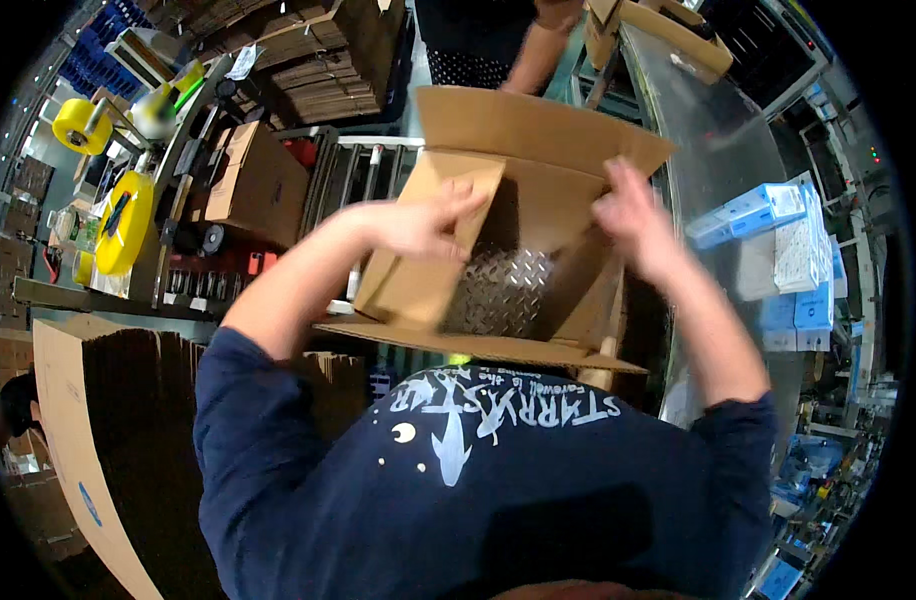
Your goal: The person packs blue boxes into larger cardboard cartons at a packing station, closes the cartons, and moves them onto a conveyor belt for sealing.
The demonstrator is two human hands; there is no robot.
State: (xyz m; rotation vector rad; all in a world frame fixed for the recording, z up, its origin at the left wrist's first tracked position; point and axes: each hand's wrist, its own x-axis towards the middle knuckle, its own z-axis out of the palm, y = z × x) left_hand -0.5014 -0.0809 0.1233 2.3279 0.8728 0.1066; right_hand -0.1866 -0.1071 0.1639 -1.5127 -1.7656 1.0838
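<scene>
Your left hand [438, 222] and right hand [635, 218], both unclenched, likely brace the flaps [533, 130] of the carton [563, 205] apart near the table's [700, 115] left edge.

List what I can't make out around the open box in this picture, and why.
Head view:
- Silver, diamond-patterned metal sheet: its left end is hidden by the brown cardboard left flap of the open brown cardboard box.
- Bare left grip: motion blur hides whether its fingertips press that flap.
- Bare right grip: blurred too, so fingertip contact is unclear.
- Dark-clothed co-worker opposite: head cut off by the top edge.
</scene>
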